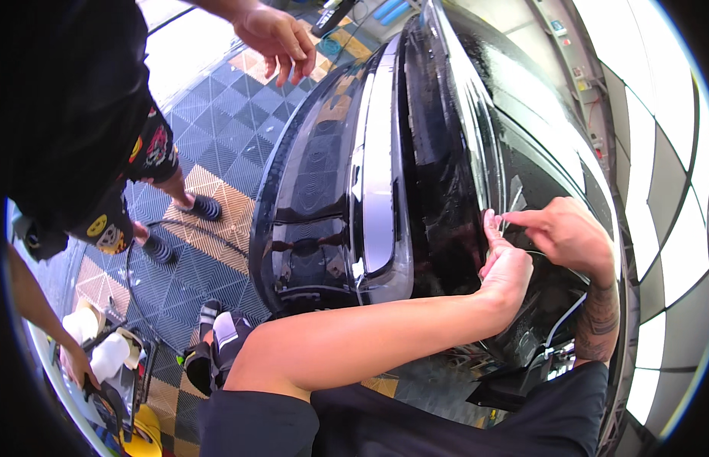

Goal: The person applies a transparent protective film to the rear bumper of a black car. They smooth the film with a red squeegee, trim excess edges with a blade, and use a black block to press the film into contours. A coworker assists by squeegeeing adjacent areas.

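Observation:
Both my hands meet at the edge of a glossy black car panel [453, 228], wet with droplets. My left hand [508, 276] is closed, its thumb raised against the panel edge; what it pinches, if anything, is hidden. Right beside that thumb, my right hand [566, 234] has its index finger pointed at the same spot and its other fingers curled in. A small clear strip that looks like film [516, 190] stands up from the surface just beyond the fingertips. Whether either hand grips this strip cannot be made out.
To the left stands another person in patterned shorts [111, 228], one hand [278, 42] hanging over the car's far side. A cart with white bottles [111, 356] and a yellow container [145, 430] sits lower left. A dark hose [130, 266] crosses the tiled floor [217, 114].

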`<act>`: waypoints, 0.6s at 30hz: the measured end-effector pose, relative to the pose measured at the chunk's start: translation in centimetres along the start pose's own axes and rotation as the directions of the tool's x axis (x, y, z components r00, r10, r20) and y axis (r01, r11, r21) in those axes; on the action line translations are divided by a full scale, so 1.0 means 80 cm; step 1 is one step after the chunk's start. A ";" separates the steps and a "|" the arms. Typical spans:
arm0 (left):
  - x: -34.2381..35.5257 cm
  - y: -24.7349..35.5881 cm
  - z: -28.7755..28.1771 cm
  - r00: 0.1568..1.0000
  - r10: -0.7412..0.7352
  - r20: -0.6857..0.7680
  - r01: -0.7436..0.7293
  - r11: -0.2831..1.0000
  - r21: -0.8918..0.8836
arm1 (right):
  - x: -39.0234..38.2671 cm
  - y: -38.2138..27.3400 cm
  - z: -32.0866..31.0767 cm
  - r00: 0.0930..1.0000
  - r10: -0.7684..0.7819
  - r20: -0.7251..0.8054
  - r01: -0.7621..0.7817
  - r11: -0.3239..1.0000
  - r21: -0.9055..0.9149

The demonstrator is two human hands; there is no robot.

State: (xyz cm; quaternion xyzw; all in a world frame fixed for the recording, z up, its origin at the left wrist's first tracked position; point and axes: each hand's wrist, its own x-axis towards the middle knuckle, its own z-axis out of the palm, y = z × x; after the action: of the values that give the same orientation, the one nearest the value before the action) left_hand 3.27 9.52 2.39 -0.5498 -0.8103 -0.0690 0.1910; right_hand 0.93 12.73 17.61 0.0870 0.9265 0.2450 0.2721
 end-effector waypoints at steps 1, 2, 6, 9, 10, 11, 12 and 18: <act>0.000 0.002 -0.001 0.999 0.032 0.021 -0.032 0.999 0.005 | 0.004 0.003 -0.003 0.994 -0.063 -0.091 0.071 0.993 0.091; -0.001 0.004 -0.003 0.997 0.064 0.042 -0.064 0.998 0.008 | 0.010 0.005 -0.007 0.983 -0.092 -0.162 0.117 0.982 0.151; -0.004 0.005 -0.008 0.999 0.035 0.035 -0.037 0.997 0.063 | 0.060 0.002 -0.023 0.872 0.076 -0.483 0.084 0.950 0.300; -0.004 0.003 -0.008 0.997 0.065 0.050 -0.069 0.995 0.073 | 0.118 -0.012 -0.030 0.737 0.161 -0.656 0.098 0.936 0.339; -0.003 0.002 -0.008 0.997 0.056 0.062 -0.060 0.996 0.062 | 0.140 -0.017 -0.031 0.683 0.119 -0.721 0.130 0.951 0.280; -0.003 0.004 -0.008 0.996 0.064 0.064 -0.067 0.997 0.042 | 0.162 -0.022 -0.032 0.651 0.072 -0.756 0.080 0.983 0.163; -0.004 0.004 -0.008 0.995 0.076 0.067 -0.077 0.997 0.018 | 0.184 -0.026 -0.032 0.644 0.069 -0.762 0.045 0.991 0.128; -0.006 0.017 -0.008 0.998 0.028 0.062 -0.028 1.000 -0.003 | 0.242 -0.039 -0.029 0.680 0.204 -0.704 -0.152 0.979 0.137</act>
State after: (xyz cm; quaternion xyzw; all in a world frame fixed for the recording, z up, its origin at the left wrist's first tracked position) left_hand 4.78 9.45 2.65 -0.5631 -0.8080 -0.0502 0.1659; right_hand -16.64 14.83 8.82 0.0838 0.9539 0.2536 -0.1367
